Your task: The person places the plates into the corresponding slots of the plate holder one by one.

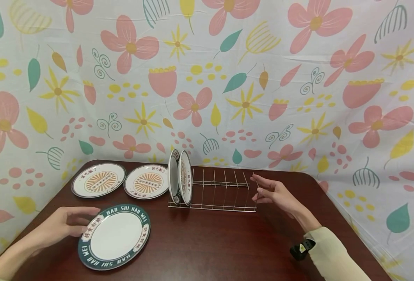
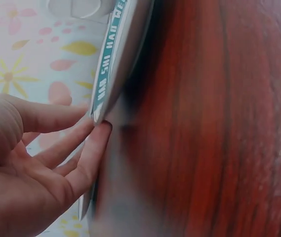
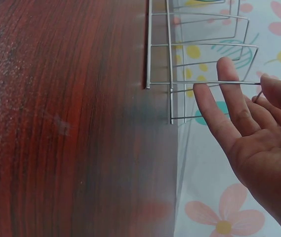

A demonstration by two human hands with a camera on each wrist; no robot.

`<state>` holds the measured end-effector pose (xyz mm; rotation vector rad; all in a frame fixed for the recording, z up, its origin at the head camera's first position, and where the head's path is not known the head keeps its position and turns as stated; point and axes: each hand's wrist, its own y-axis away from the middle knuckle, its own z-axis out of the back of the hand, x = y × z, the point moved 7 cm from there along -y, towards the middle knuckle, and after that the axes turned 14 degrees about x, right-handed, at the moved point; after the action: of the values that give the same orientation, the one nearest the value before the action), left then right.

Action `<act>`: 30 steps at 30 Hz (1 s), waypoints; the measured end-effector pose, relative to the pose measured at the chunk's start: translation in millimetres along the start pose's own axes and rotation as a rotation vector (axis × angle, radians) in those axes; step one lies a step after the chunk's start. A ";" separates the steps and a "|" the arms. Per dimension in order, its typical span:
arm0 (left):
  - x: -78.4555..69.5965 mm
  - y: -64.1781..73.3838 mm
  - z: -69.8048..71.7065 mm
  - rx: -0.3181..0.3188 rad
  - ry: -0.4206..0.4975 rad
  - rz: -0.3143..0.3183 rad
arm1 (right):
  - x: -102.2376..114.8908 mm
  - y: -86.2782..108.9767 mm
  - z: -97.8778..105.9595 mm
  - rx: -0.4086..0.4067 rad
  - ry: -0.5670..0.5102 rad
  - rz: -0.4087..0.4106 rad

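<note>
A white plate with a dark green lettered rim (image 1: 143, 221) is at the front left. My left hand (image 1: 57, 228) pinches its left edge, thumb on one face and fingers beneath, as the left wrist view shows. That view has the plate (image 2: 111, 54) edge-on, close over the tabletop. At the right end of a metal wire dish rack (image 1: 212, 208), my right hand (image 1: 275, 195) holds the end wire between thumb and fingers. In the right wrist view, the fingers (image 3: 234, 94) lie against the rack's end wire (image 3: 204, 82). Two plates stand upright in the rack's left slots, the nearer-right one (image 1: 185, 177) showing an orange pattern.
Two white plates with orange centres lie flat behind the held plate, one at the far left (image 1: 82, 187) and one (image 1: 131, 187) beside the rack. A flower-printed cloth (image 1: 207, 78) hangs behind the dark red wooden table (image 1: 207, 249).
</note>
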<state>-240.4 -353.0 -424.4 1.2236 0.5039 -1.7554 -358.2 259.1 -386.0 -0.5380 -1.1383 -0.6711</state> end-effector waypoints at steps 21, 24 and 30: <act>-6.2 -12.0 -11.7 0.028 0.117 0.091 | 1.2 0.6 0.1 -0.001 0.010 -0.012; -12.5 -12.8 -17.1 0.036 0.152 0.099 | 0.5 0.8 0.4 -0.001 0.005 -0.017; -26.1 -16.7 -30.2 0.060 0.205 0.093 | 1.1 1.0 0.5 -0.002 0.002 -0.014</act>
<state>-236.4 -310.7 -416.7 1.4558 0.5068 -1.5861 -357.5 259.9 -384.8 -0.5314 -1.1403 -0.6849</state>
